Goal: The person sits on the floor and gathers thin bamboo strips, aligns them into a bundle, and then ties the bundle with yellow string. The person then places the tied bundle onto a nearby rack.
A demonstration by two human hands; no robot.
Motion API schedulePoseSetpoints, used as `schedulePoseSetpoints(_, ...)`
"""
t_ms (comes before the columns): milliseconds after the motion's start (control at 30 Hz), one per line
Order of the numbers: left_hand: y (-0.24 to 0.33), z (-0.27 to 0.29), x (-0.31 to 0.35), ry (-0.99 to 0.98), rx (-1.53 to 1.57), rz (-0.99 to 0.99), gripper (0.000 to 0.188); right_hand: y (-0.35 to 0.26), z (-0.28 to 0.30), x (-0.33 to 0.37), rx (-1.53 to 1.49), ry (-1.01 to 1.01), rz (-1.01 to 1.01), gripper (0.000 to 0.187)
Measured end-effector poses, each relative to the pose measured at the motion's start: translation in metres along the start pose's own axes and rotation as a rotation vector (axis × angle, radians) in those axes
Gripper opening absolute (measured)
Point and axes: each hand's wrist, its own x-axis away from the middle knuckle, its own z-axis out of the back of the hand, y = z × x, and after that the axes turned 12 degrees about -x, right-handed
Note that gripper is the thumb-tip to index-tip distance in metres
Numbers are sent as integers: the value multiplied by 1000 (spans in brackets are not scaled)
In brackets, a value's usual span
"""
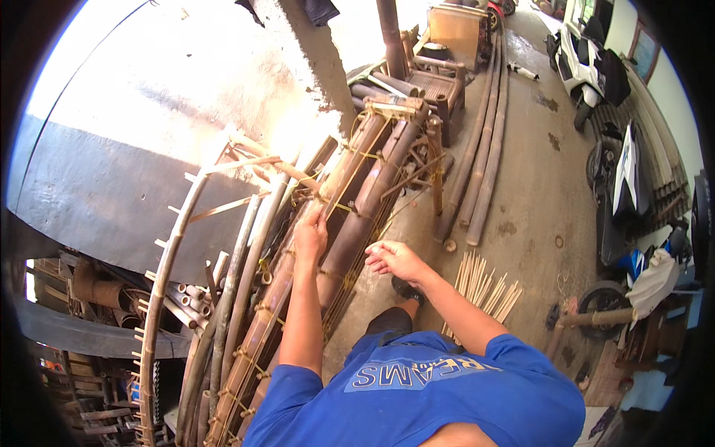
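A long frame of thick brown bamboo poles (pixel 376 179) slants away in front of me, its joints bound with yellow cord (pixel 342 206). My left hand (pixel 310 235) rests at the frame's left pole with closed fingers, just beside one of these bindings. Whatever lies between those fingers is too small to make out. To the right of the frame, my right hand (pixel 395 261) is held in the air with its fingers curled in. Anything it pinches cannot be made out.
Thin split bamboo sticks (pixel 477 287) lie on the floor at my right. Long bamboo poles (pixel 488 164) stretch away beyond them. A curved bamboo piece with pegs (pixel 176 238) stands left. Further off are a bamboo chair (pixel 439 86) and a white scooter (pixel 581 67).
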Motion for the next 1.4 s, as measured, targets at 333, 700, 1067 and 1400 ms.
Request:
schedulePoseSetpoints(333,-5,-95,-129,-149,-85,-4,26,-62,88,-104,150,-35,-211,30)
schedulePoseSetpoints(700,27,-87,-117,-337,501,427,28,-212,94,-258,-264,-10,273,24)
schedulePoseSetpoints(1067,59,-125,-145,-49,-74,207,16,-159,208,-260,125,-47,-199,27)
schedulePoseSetpoints(1400,83,-169,-171,-105,-59,321,23,-134,155,-243,-717,300,-146,20)
